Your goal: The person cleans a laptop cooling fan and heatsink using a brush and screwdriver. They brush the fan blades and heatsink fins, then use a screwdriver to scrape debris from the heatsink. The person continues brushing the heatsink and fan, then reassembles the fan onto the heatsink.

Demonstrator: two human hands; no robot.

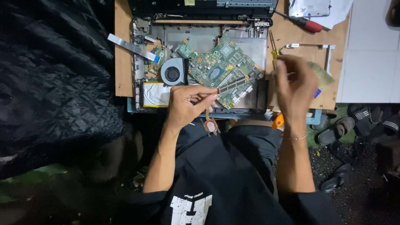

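An opened laptop base (pixel 254 50) lies on a wooden board, its green motherboard (pixel 221 66) tilted inside beside a round black fan (pixel 173 74). My left hand (pixel 187 104) rests at the laptop's near edge and pinches a copper heat pipe with a small plate (pixel 211 125) that hangs below the fingers. My right hand (pixel 295 85) is raised over the board to the right of the laptop, blurred, gripping a brush with pale bristles (pixel 323 75).
A flat ribbon cable (pixel 131 46) sticks out at the laptop's left. A white and yellow battery pack (pixel 156 95) sits at its lower left. A red-handled screwdriver (pixel 310 26) and a metal bracket (pixel 310 46) lie on the wooden board (pixel 123 71). Sandals (pixel 335 130) lie on the ground at the right.
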